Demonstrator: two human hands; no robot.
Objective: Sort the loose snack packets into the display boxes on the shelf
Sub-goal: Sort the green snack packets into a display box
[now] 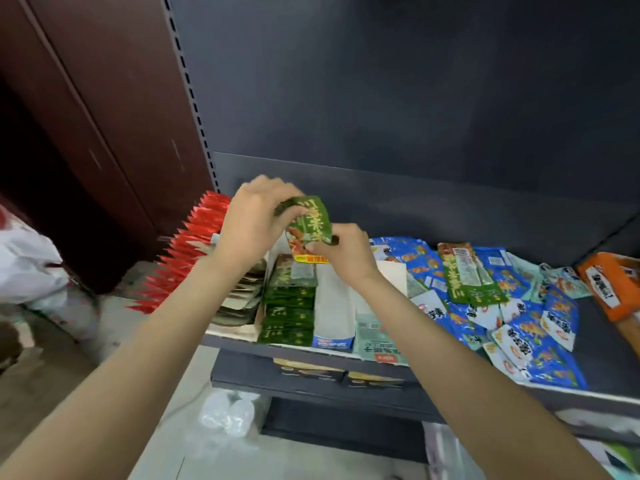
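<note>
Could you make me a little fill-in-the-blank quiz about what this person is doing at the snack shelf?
1. Both hands, the left hand and the right hand, hold one ____ packet.
2. The loose heap on the shelf is mostly ____ packets.
3. The row of red packets stands to the ____ of the hands.

Missing words: green; blue; left

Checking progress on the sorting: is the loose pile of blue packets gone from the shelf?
No, many blue packets lie heaped on the shelf, right of the hands holding a green packet.
</note>
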